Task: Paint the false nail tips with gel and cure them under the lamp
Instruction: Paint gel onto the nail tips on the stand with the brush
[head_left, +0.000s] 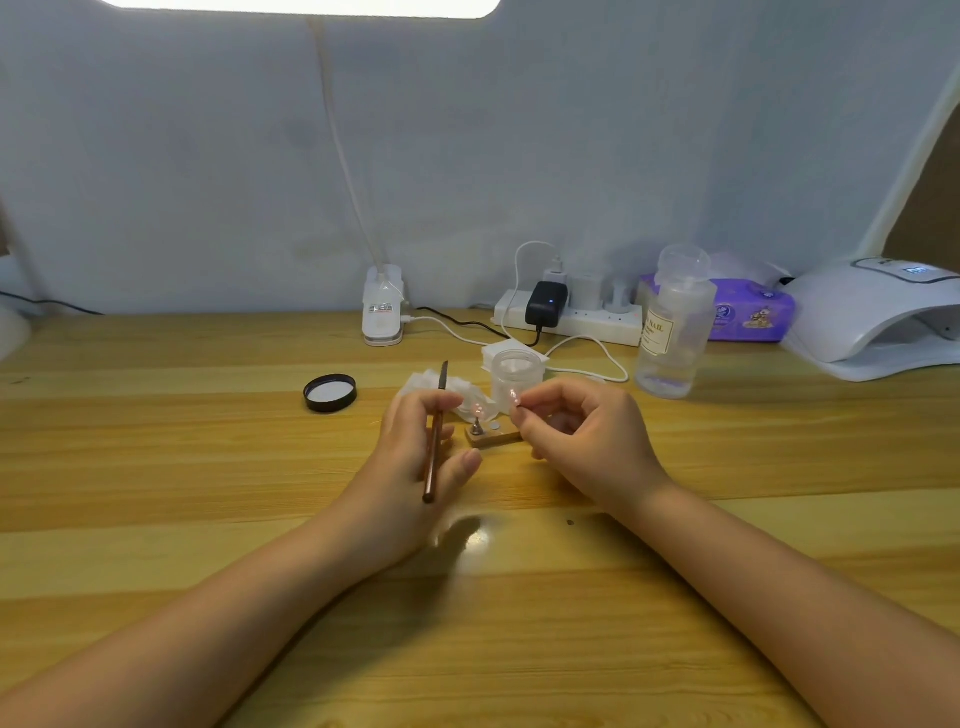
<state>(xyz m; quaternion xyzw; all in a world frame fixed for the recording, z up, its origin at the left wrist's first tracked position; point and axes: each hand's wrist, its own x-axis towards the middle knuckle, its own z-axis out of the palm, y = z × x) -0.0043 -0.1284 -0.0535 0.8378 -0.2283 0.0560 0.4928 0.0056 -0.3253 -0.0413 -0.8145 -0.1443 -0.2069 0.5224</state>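
On the wooden desk (208, 467), the left hand (415, 467) holds a brush (435, 441) upright, while the right hand (582, 441) pinches a small nail tip (515, 397) above a little wooden stand (493, 436). Behind them stands a clear jar (514, 379), its black lid (330, 393) to the left. Far right are a clear bottle (672, 332) and the white lamp (872, 317).

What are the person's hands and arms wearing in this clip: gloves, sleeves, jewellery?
Nothing shows on them. The left hand and right hand are bare, without gloves, and no rings, watch or bracelets are visible. Both forearms are uncovered to the frame's lower edge, so no sleeves appear. Fingernails look short and unpainted.
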